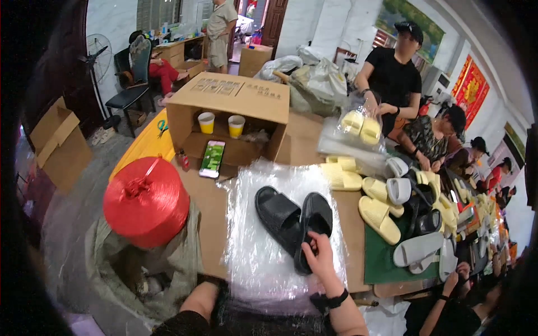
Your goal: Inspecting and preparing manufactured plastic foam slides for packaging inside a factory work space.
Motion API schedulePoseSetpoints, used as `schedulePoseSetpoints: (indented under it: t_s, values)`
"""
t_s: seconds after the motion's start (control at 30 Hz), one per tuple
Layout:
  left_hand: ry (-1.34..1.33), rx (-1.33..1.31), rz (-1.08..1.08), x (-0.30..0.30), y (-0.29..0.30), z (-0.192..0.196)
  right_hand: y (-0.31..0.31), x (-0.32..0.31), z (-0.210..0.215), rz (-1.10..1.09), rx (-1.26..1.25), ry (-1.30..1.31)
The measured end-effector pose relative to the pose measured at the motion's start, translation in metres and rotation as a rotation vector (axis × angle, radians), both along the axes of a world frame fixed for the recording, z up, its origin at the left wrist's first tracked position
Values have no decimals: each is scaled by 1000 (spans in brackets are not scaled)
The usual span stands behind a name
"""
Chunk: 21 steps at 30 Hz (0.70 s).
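Observation:
A pair of black slide slippers lies on a stack of clear plastic bags (252,224). The left slipper (276,215) points up and left, and its heel meets the other one. My right hand (318,255) has its fingers curled round the inner edge of the right slipper (317,215), near its heel end. That slipper is tilted on its side. Of my left side only a bare part of the arm (200,299) shows at the table's near edge; the left hand is hidden.
A large red twine roll (147,203) sits on a sack at left. Behind the bags are a phone (212,159) and an open carton (235,92) holding two cups. Yellow slippers (379,219) and grey ones crowd the right; a co-worker (395,73) bags a yellow pair.

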State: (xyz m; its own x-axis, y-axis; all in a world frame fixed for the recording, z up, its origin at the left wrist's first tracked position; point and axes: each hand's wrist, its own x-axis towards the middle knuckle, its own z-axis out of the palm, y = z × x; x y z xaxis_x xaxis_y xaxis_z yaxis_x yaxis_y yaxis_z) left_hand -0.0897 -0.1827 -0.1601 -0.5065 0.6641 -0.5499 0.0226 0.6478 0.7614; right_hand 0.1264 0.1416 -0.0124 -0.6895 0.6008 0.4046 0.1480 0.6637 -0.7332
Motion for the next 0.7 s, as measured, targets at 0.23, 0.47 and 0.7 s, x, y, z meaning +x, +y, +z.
schedulePoseSetpoints:
  t_s: [0.23, 0.47, 0.7]
  values:
    - [18, 189, -52, -62, 104, -38, -12, 3, -5, -79, -68, -51]
    - [-38, 252, -99, -76, 148, -82, -23, -4, 4, -152, -117, -88]
    - [-68, 253, -120, -70, 148, -103, -21, -7, 1, -150, -142, -87]
